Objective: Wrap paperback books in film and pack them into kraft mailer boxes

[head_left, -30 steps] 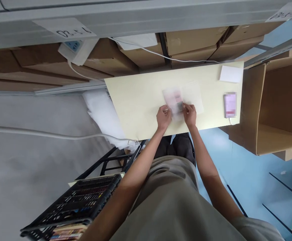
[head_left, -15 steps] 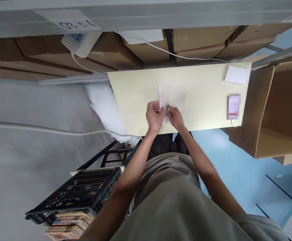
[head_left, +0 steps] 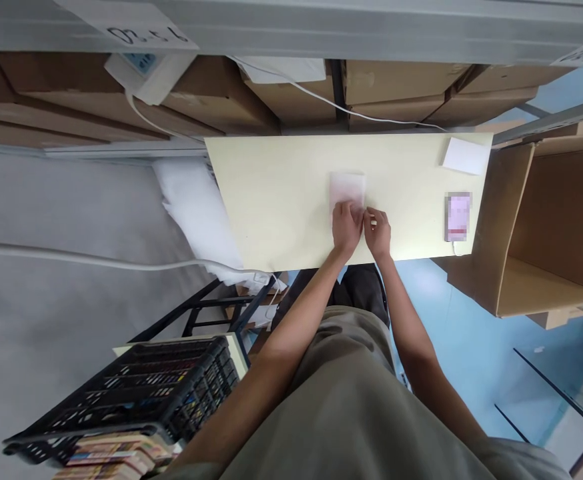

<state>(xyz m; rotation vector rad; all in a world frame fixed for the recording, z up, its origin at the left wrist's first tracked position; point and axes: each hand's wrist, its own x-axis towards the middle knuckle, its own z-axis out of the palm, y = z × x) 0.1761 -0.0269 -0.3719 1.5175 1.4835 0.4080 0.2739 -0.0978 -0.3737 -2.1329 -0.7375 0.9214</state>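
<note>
A small pale pinkish-white packet (head_left: 346,189), wrapped in a thin translucent sheet, lies flat on the cream tabletop (head_left: 271,200). My left hand (head_left: 347,227) rests over its lower part with the fingers bent and closed on it. At the packet's right edge, my right hand (head_left: 377,232) has thumb and index finger pinched together; whatever is between those fingertips is too small to make out.
A phone (head_left: 457,217) with a cable and a white card (head_left: 465,156) lie at the table's right end. Beyond it is an open cardboard box (head_left: 516,227). Shelved boxes line the back. A black crate (head_left: 136,387) with books stands lower left; white wrapping (head_left: 196,213) hangs left.
Both hands have moved to the right. The sheet that spread out to the right of the packet is now folded against it, and my left hand has shifted onto the packet.
</note>
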